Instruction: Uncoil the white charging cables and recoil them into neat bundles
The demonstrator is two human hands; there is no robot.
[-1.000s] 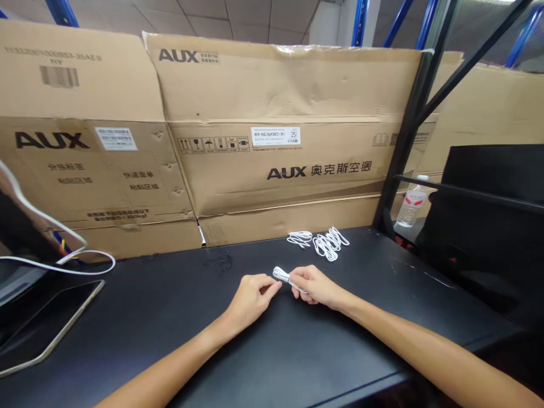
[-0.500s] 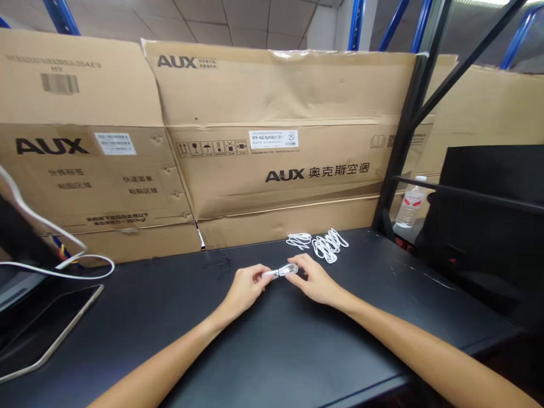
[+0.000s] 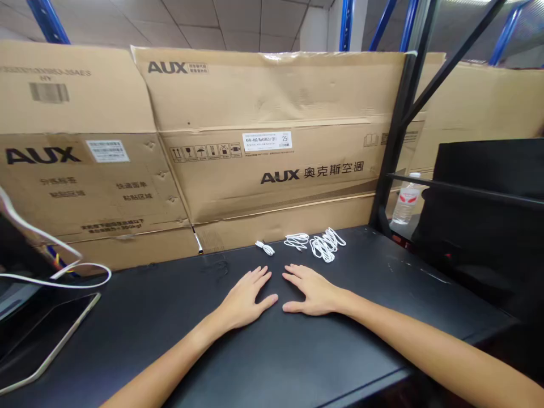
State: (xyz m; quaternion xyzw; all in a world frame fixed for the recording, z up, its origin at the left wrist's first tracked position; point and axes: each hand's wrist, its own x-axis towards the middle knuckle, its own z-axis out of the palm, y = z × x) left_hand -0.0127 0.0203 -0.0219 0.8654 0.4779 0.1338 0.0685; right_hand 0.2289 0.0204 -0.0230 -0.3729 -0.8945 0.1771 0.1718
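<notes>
My left hand (image 3: 249,297) lies palm down at the black table (image 3: 255,362), fingers spread and holding nothing. Opposite it, my right hand (image 3: 312,290) rests the same way, its thumb tip a little apart from my left thumb. Just beyond the fingertips is a small tied bundle of white cable (image 3: 265,248), untouched. To its right lie a loosely coiled white cable (image 3: 296,242) and a larger tangle of white cable coils (image 3: 326,245), also free of both hands.
Large cardboard boxes (image 3: 272,198) stand along the table's back edge. A black metal frame (image 3: 395,124) rises at the right, with a water bottle (image 3: 407,201) behind it. At the left are a tablet-like device (image 3: 46,334) and a loose white cord (image 3: 91,264).
Both hands have let go of the small cable bundle, which now lies farther back on the table, left of the other cables. My fingers have opened and spread flat.
</notes>
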